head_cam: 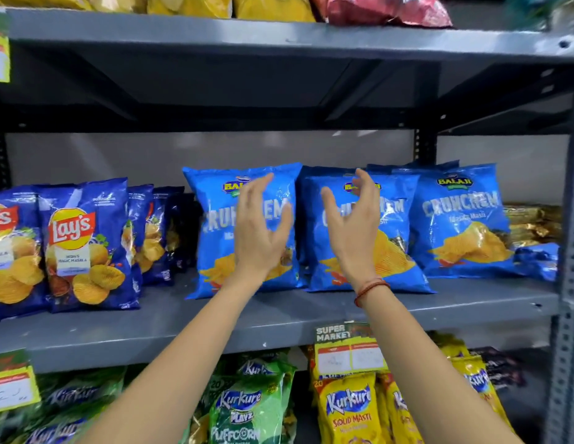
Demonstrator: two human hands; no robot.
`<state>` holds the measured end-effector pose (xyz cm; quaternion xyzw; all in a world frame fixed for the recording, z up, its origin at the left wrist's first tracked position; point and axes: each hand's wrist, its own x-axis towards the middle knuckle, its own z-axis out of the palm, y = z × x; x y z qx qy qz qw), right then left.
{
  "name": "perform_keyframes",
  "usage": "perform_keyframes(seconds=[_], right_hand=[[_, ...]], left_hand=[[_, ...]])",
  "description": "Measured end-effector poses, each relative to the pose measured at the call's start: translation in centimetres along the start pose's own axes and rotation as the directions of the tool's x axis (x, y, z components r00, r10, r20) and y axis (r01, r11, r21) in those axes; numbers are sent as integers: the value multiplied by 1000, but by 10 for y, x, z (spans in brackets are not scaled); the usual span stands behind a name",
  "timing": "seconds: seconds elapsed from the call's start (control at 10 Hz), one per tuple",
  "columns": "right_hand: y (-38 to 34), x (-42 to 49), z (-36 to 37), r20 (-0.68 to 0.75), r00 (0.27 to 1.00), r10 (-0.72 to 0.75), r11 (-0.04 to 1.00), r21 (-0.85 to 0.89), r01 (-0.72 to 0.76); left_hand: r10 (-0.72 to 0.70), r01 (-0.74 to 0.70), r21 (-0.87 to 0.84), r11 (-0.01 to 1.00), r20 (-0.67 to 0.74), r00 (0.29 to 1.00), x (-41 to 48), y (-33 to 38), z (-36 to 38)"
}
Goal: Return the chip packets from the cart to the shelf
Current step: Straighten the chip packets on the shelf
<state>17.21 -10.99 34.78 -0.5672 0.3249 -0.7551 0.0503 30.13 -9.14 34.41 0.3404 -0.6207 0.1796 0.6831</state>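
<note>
Three light-blue Balaji Crunchem chip packets stand upright on the grey middle shelf [279,318]: a left packet [215,225], a middle packet [396,219] and a right packet [461,219]. My left hand [258,232] is raised in front of the left packet with fingers spread and nothing in it. In front of the middle packet, my right hand [353,225] is also open with curled fingers, a red thread on its wrist. Whether either hand touches a packet I cannot tell. The cart is out of view.
Dark-blue Lay's packets [87,245] fill the shelf's left part. Gold packets [532,225] lie at the far right by the steel upright [570,283]. Yellow and red bags sit on the top shelf. Kurkure packets [349,411] and price tags [349,350] are below.
</note>
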Motion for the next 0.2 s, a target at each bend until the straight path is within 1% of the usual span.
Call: perform_keyframes(seconds=[0.1, 0.2], right_hand=[[21, 17, -29, -103, 995, 1, 994, -111, -12], [39, 27, -50, -101, 978, 185, 954, -220, -203]], left_hand=[[28, -22, -26, 999, 227, 973, -8, 13, 42], [-258, 270, 12, 963, 344, 903, -17, 18, 67]])
